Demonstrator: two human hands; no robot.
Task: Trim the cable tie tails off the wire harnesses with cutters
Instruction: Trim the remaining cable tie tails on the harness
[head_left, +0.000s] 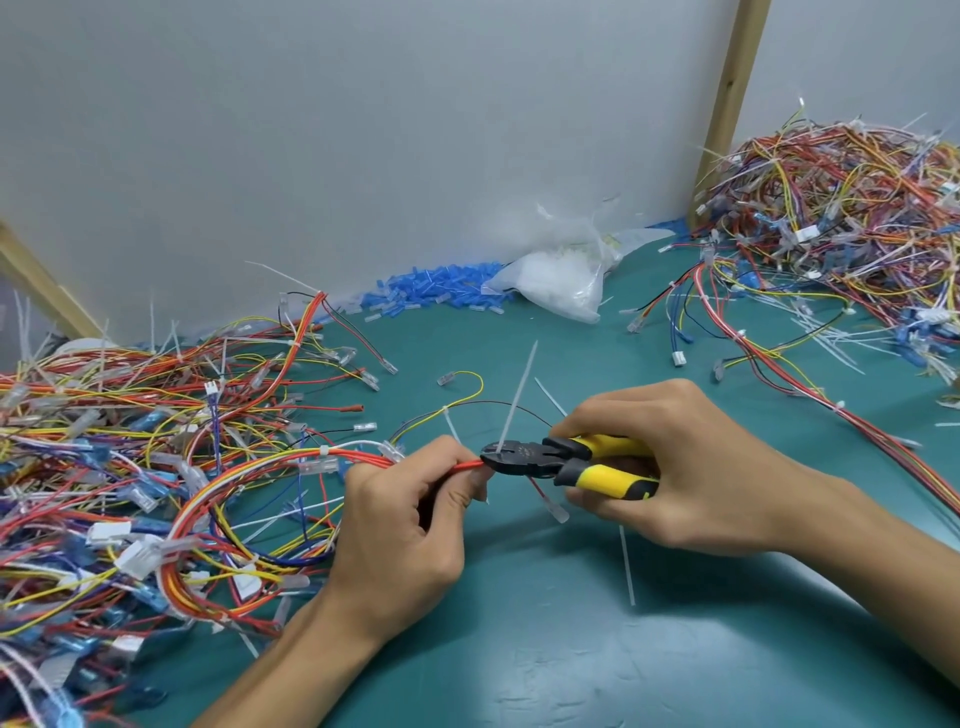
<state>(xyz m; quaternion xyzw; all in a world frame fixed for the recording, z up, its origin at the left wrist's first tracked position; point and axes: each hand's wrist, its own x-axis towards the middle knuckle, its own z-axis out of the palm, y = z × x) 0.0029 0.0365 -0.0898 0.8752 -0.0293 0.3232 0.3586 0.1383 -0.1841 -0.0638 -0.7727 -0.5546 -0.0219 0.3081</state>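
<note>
My left hand (402, 525) pinches a wire harness (332, 457) of red, orange and white wires near its cable tie. The tie's white tail (519, 397) sticks up and to the right. My right hand (675, 467) grips the yellow-and-black handles of the cutters (566, 460). The black jaws of the cutters sit at the base of that tail, right beside my left thumb and fingers. Whether the jaws have bitten through the tail cannot be made out.
A large tangle of harnesses (130, 467) fills the left of the green mat (571, 649). Another heap (841, 218) lies at the far right. Blue terminal sleeves (436, 291) and a clear plastic bag (561, 275) lie along the wall. Cut tie tails (627, 566) are scattered near my hands.
</note>
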